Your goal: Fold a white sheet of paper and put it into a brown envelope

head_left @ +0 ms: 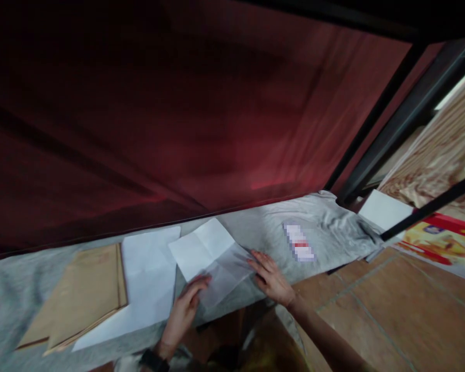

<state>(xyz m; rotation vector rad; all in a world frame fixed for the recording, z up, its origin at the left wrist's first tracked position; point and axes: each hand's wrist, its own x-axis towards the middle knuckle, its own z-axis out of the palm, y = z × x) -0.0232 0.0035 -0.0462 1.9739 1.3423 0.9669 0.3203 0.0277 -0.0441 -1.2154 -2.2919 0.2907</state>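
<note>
A white sheet of paper (203,245) with crease lines lies in front of me on the grey cloth. Its lower right part looks greyer and thinner, like a raised flap or a second sheet; I cannot tell which. My left hand (186,306) has thumb and fingers closed on the near left edge of that greyer part. At the right edge, my right hand (272,279) rests its fingertips on the paper, the fingers stretched and slightly apart. To the left lie larger white sheets (151,279), partly under a stack of brown envelopes (89,289).
Grey cloth (256,219) covers the narrow surface, with a blurred-out white and red item (300,243) on it. A dark red curtain (201,129) rises behind. Black bars (375,113) and a colourful box (442,243) stand at right, above the tiled floor (372,310).
</note>
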